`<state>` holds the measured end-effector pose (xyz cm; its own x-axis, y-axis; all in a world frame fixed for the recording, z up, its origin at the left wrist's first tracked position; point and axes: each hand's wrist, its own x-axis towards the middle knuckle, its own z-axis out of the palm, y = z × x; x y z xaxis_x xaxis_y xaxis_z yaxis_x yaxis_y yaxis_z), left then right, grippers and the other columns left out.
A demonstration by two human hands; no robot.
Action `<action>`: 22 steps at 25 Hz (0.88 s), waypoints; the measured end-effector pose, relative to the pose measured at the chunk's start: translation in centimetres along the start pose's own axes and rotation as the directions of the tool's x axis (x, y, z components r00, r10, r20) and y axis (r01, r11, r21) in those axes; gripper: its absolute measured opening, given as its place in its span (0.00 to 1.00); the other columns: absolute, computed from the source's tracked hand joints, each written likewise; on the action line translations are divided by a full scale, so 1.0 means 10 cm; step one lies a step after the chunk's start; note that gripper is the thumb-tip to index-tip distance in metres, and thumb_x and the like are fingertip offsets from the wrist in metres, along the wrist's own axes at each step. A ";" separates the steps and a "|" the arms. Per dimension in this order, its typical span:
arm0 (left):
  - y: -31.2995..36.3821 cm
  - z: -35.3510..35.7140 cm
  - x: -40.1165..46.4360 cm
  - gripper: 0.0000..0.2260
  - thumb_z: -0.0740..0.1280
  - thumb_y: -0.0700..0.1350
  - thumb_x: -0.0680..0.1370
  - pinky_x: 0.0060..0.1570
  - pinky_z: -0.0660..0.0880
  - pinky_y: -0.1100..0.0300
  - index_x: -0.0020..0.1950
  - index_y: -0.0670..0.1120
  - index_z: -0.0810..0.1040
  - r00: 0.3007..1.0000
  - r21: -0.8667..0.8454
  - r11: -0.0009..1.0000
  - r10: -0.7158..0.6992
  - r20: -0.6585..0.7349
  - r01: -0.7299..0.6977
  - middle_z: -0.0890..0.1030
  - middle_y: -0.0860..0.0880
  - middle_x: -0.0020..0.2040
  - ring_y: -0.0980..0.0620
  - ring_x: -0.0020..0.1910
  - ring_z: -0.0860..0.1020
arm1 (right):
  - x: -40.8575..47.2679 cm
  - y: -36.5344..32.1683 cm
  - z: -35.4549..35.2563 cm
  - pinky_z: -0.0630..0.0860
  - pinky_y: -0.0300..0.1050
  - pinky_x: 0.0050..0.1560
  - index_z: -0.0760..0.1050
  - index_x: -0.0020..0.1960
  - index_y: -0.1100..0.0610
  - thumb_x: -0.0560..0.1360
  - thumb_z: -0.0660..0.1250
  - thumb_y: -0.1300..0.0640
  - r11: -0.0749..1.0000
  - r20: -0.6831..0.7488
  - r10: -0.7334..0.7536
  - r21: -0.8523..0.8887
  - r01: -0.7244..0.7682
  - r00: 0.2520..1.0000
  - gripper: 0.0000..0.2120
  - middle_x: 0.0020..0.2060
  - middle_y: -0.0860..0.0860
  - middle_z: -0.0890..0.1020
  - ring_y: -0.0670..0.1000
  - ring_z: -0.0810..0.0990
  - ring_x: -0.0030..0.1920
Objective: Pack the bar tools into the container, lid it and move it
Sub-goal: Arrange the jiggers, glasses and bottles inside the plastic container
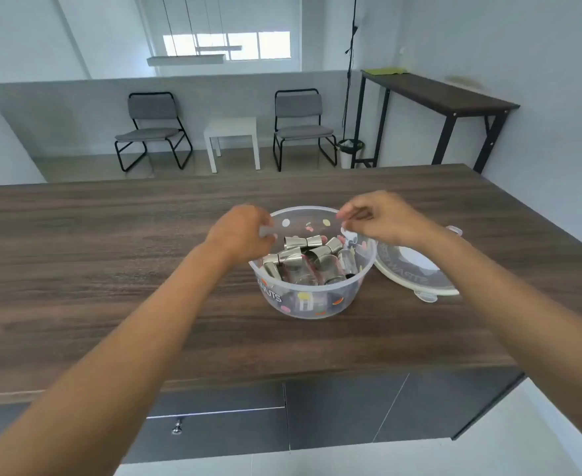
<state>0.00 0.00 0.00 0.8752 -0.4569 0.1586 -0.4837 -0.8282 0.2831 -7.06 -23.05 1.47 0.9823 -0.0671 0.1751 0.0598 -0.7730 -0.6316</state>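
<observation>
The container (312, 269) stands near the middle of the wooden surface (111, 255), straight ahead of me. It is a round bowl of clear, thin plastic with small coloured prints and white letters on its wall. Inside lie the bar tools (308, 259): several shiny steel jiggers, double cones lying on their sides and crossing each other, with what look like small glass bottles below them. I see no tools left on the surface, so I judge the packing is nearly finished.

My left hand (239, 233) is at the left rim, fingers curled; it seems to pinch something small and pale, perhaps the rim, but motion blur stops me from telling. My right hand (375, 218) hovers over the far right rim, fingers bent loosely, holding nothing I can see.

The lid (416, 269) matters for the coming move. It lies flat on the surface just right of the container, round, pale, with clip tabs at its edge. It is partly under my right forearm, so the right hand is much nearer to it.
</observation>
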 end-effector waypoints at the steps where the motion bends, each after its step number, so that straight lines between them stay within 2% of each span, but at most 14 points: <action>1: 0.03 0.02 0.08 0.16 0.67 0.45 0.74 0.61 0.73 0.52 0.62 0.45 0.78 0.996 0.084 0.996 0.026 0.088 -0.034 0.79 0.45 0.62 0.46 0.62 0.75 | 0.12 0.00 0.08 0.72 0.22 0.36 0.81 0.55 0.57 0.73 0.69 0.62 0.999 0.104 0.010 -0.052 -0.004 0.995 0.11 0.47 0.50 0.84 0.48 0.83 0.49; 3: 0.06 0.06 0.20 0.17 0.67 0.41 0.72 0.61 0.73 0.52 0.61 0.46 0.79 0.977 0.203 0.976 0.034 0.210 -0.078 0.80 0.47 0.61 0.46 0.62 0.75 | 0.30 -0.04 0.21 0.74 0.26 0.36 0.80 0.58 0.57 0.72 0.69 0.61 0.985 0.240 0.027 -0.169 0.014 0.970 0.14 0.52 0.51 0.84 0.50 0.82 0.54; 5: 0.06 0.13 0.31 0.17 0.69 0.41 0.70 0.60 0.75 0.52 0.59 0.47 0.81 0.962 0.319 0.939 0.041 0.271 -0.130 0.81 0.48 0.58 0.46 0.61 0.75 | 0.47 -0.05 0.36 0.78 0.36 0.50 0.79 0.60 0.59 0.72 0.69 0.60 0.960 0.306 0.027 -0.272 0.061 0.952 0.16 0.58 0.53 0.82 0.52 0.80 0.57; 7: 0.04 0.20 0.39 0.16 0.71 0.44 0.70 0.58 0.75 0.54 0.57 0.47 0.81 0.956 0.402 0.897 0.070 0.286 -0.186 0.82 0.48 0.56 0.47 0.60 0.74 | 0.61 0.00 0.46 0.76 0.45 0.59 0.79 0.59 0.60 0.72 0.68 0.59 0.934 0.321 0.026 -0.344 0.091 0.947 0.16 0.57 0.55 0.82 0.54 0.80 0.58; 10: 0.07 0.30 0.45 0.16 0.72 0.47 0.69 0.54 0.74 0.57 0.55 0.47 0.81 0.957 0.449 0.867 0.100 0.272 -0.218 0.82 0.48 0.54 0.47 0.58 0.75 | 0.73 0.01 0.59 0.77 0.46 0.53 0.82 0.54 0.60 0.71 0.68 0.59 0.893 0.348 -0.007 -0.419 0.162 0.937 0.13 0.51 0.57 0.85 0.58 0.81 0.53; 13: 0.11 0.37 0.51 0.16 0.72 0.49 0.68 0.47 0.70 0.58 0.54 0.48 0.79 0.955 0.483 0.846 0.096 0.279 -0.226 0.82 0.49 0.52 0.47 0.54 0.79 | 0.79 0.03 0.70 0.76 0.46 0.54 0.81 0.56 0.60 0.70 0.69 0.58 0.861 0.387 -0.024 -0.461 0.216 0.922 0.15 0.52 0.55 0.84 0.57 0.80 0.53; 17: 0.12 0.44 0.55 0.15 0.72 0.51 0.68 0.52 0.66 0.58 0.52 0.49 0.78 0.943 0.539 0.799 0.100 0.316 -0.265 0.83 0.50 0.50 0.49 0.54 0.79 | 0.81 0.07 0.76 0.75 0.42 0.54 0.79 0.59 0.58 0.69 0.68 0.61 0.850 0.395 -0.039 -0.470 0.238 0.918 0.19 0.53 0.53 0.84 0.53 0.81 0.54; 20: 0.15 0.48 0.55 0.08 0.70 0.48 0.69 0.50 0.61 0.58 0.43 0.50 0.72 0.943 0.569 0.775 0.104 0.315 -0.275 0.82 0.51 0.49 0.50 0.52 0.79 | 0.82 0.09 0.77 0.76 0.44 0.54 0.79 0.59 0.57 0.67 0.67 0.62 0.831 0.392 -0.072 -0.485 0.272 0.917 0.19 0.51 0.53 0.85 0.54 0.81 0.53; 22: 0.19 0.48 0.53 0.07 0.69 0.46 0.70 0.54 0.64 0.57 0.41 0.50 0.70 0.942 0.573 0.771 0.102 0.320 -0.278 0.81 0.50 0.50 0.50 0.53 0.79 | 0.81 0.10 0.77 0.77 0.46 0.54 0.79 0.58 0.57 0.67 0.67 0.61 0.812 0.381 -0.092 -0.505 0.291 0.920 0.19 0.51 0.53 0.85 0.55 0.81 0.53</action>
<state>3.77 -5.52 -3.12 0.7757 -0.6187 -0.1246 -0.6152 -0.6971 -0.3682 2.32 -19.48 -3.57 0.9658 0.2498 -0.0690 0.2441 -0.9664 -0.0805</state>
